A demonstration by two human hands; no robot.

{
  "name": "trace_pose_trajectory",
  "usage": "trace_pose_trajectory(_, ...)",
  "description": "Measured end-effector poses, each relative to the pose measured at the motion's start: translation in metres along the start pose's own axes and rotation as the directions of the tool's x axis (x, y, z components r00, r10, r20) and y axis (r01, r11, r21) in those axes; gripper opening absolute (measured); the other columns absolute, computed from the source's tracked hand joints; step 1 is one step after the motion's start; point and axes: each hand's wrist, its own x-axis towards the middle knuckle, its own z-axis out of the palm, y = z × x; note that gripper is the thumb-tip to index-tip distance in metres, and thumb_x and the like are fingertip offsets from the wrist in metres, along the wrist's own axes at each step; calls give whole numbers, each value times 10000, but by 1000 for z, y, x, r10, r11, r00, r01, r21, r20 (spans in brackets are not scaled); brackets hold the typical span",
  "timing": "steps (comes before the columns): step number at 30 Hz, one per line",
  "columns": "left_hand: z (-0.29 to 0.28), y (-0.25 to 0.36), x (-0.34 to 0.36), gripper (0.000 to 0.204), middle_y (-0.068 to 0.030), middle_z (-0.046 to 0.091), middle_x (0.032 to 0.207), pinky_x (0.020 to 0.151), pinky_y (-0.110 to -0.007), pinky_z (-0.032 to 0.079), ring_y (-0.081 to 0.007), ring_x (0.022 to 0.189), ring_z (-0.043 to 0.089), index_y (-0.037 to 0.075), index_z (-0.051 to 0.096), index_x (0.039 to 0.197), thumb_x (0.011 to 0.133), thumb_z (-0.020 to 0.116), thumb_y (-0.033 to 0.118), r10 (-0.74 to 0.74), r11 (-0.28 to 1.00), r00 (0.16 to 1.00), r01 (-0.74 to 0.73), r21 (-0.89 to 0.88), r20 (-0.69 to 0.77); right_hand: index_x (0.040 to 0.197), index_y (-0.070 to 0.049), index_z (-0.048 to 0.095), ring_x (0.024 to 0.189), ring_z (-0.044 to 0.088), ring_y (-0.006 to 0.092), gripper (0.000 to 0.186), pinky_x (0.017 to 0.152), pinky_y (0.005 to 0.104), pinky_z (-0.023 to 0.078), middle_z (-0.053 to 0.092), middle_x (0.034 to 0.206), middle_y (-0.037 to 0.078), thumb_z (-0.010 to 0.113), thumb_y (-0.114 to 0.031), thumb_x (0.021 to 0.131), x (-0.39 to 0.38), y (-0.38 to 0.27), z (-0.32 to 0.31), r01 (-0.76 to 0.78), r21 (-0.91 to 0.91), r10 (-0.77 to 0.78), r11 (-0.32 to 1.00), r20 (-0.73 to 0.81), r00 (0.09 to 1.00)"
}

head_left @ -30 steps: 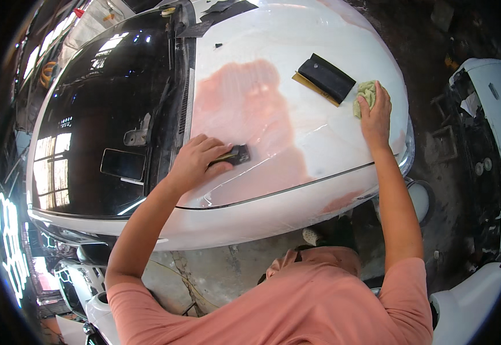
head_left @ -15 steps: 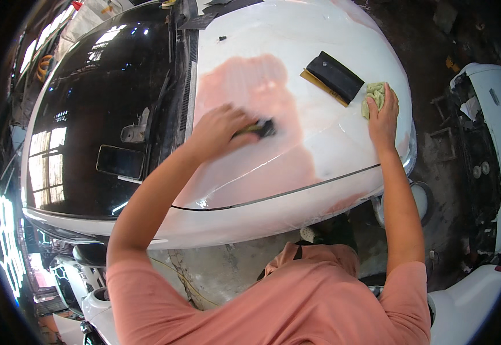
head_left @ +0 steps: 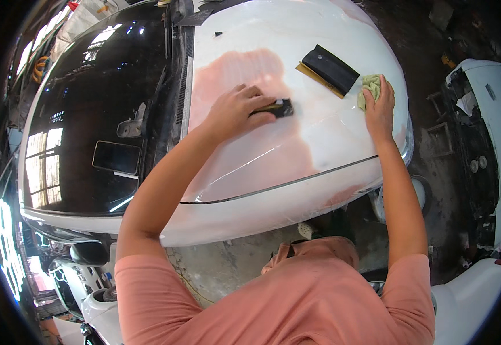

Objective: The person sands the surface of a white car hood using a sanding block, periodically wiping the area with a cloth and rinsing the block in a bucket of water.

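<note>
My left hand [head_left: 242,112] is closed around a small black sanding block [head_left: 284,107] with a yellowish edge. The block rests on the white car hood [head_left: 337,129], at the right part of a pinkish sanded patch [head_left: 219,75]. Farther right, my right hand [head_left: 381,109] has its fingers bent over a crumpled pale green cloth [head_left: 371,85] lying on the hood. Between the two hands, a little farther away, a longer black sanding block [head_left: 332,66] with a yellow-brown edge lies at a slant. Its underside is hidden.
A phone [head_left: 117,157] lies on the dark windshield [head_left: 89,103] at the left, close to the wiper. A small black bit [head_left: 218,34] sits on the far hood, near dark sheets [head_left: 193,18]. To the right stands a detached white car bumper [head_left: 495,121].
My left hand has slid to the right over the hood with the sanding block. My right hand stays on the cloth. The whole view has shifted slightly.
</note>
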Motion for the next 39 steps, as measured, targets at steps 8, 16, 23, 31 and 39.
trace_pose_trajectory(8, -23, 2, -35, 483, -120, 694, 1051, 898, -441, 527, -337, 1033, 645, 73, 754, 1197, 874, 808, 428, -111, 994, 981, 111, 7, 159, 1557, 24, 398, 1397, 460, 454, 659, 1189, 533, 362, 483, 1500, 285, 652, -308, 1048, -1, 9, 0, -3, -24, 3, 1000, -16, 1000)
trace_pose_trajectory(16, -26, 6, -75, 460, -118, 682, 1035, 887, -447, 529, -338, 1027, 644, 73, 747, 1159, 893, 787, 446, -88, 996, 988, 92, -22, 126, 1550, 33, 404, 1394, 462, 458, 662, 1187, 539, 362, 487, 1491, 300, 660, -301, 1040, -4, 17, -1, -9, -43, 8, 999, -16, 1000)
trace_pose_trajectory(23, -10, -3, 1, 416, -122, 679, 1024, 885, -459, 520, -340, 1034, 637, 70, 759, 1111, 891, 792, 422, -116, 993, 993, 116, 9, 20, 1553, 27, 403, 1400, 455, 463, 654, 1187, 544, 357, 486, 1492, 301, 657, -291, 1040, -1, 3, 1, 3, 18, -3, 1000, -9, 1000)
trace_pose_trajectory(31, -14, 11, -23, 433, -119, 683, 1043, 875, -465, 526, -340, 1022, 640, 78, 742, 1118, 894, 785, 446, -97, 995, 987, 94, 26, 126, 1558, 24, 395, 1414, 444, 460, 667, 1195, 544, 351, 476, 1502, 296, 665, -294, 1038, 0, 12, 1, -10, -34, 9, 999, -18, 1000)
trace_pose_trajectory(39, -13, 15, -50, 401, -91, 689, 1046, 857, -445, 537, -321, 1016, 646, 105, 757, 1095, 903, 771, 458, -87, 996, 992, 87, 5, 92, 1567, 10, 384, 1397, 455, 459, 670, 1179, 545, 368, 475, 1503, 288, 661, -301, 1042, -5, 12, -4, -50, -54, 51, 997, 5, 999)
